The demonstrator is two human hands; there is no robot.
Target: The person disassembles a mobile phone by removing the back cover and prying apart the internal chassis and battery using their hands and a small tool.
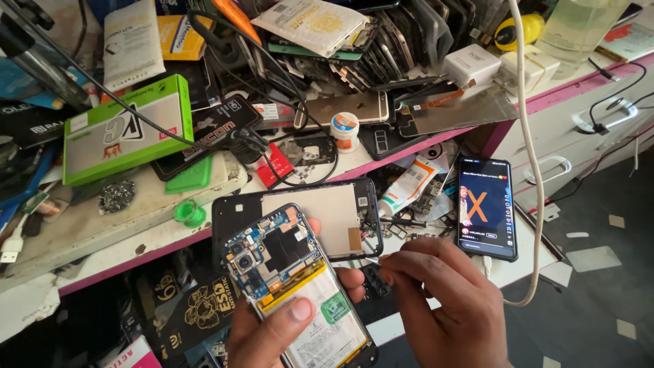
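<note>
Cluttered shelves fill the background: a green box (126,129), a small round white jar (345,131), white chargers (471,65) and a heap of old phone frames (381,54) lie on a worn white shelf with a pink edge (436,140).

Lower down, the left hand (286,324) is clamped on an opened phone (296,286) — thumb pressed on the white battery, other fingers underneath — so that the exposed circuit board and camera face up toward the eyes. It seems tilted this way to give a clear view of the inside. Behind it, a black phone frame with a pale panel (327,218) seems to lean on the work surface, just beside the opened phone.

The right hand (443,300) has its fingers pinched together on a thin metal tool (373,259), probably tweezers. The tip points left toward the opened phone's edge, near it, but I cannot tell if it touches. A lit phone with a dark screen (486,208) lies flat to the right — well apart from the hands — with a white cable (531,136) hanging beside it.
</note>
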